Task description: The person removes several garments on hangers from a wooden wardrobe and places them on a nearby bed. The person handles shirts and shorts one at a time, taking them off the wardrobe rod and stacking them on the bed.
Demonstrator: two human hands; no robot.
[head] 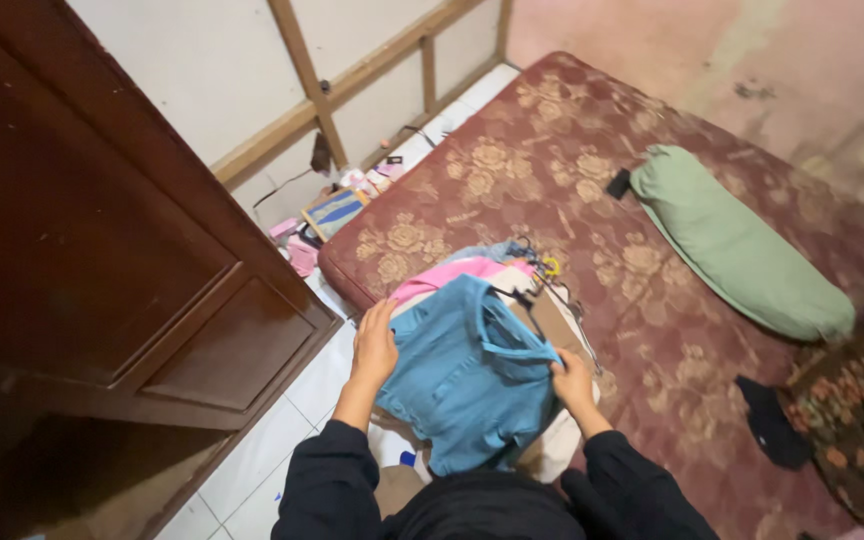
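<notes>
At far left we see a dark wooden door (102, 230), its panelled face filling that side, with white floor tiles (262, 450) below it. Past the door, clutter lies on the floor against the wall, a framed picture (333, 211) among small pink things.

Next comes our left hand (373, 345). It lies flat, fingers close together and pointing up, pressed against the left edge of a blue garment (462, 385). The garment sits on top of a pile of clothes (472, 275) at the near corner of the mattress (552, 170), just in front of our body; a pink piece and some hangers show from under it at the far side.

Our right hand (571, 381) is on the garment's right edge, fingers curled and gripping the blue cloth there. Both dark sleeves frame the pile.

Further right, the mattress spreads out in dark red with a gold flower pattern. A green bolster (737, 245) lies slantwise across it, well apart from the pile. A black cloth (770, 420) lies nearer to us, and a dark flowered blanket (857, 420) is bunched at the right edge.
</notes>
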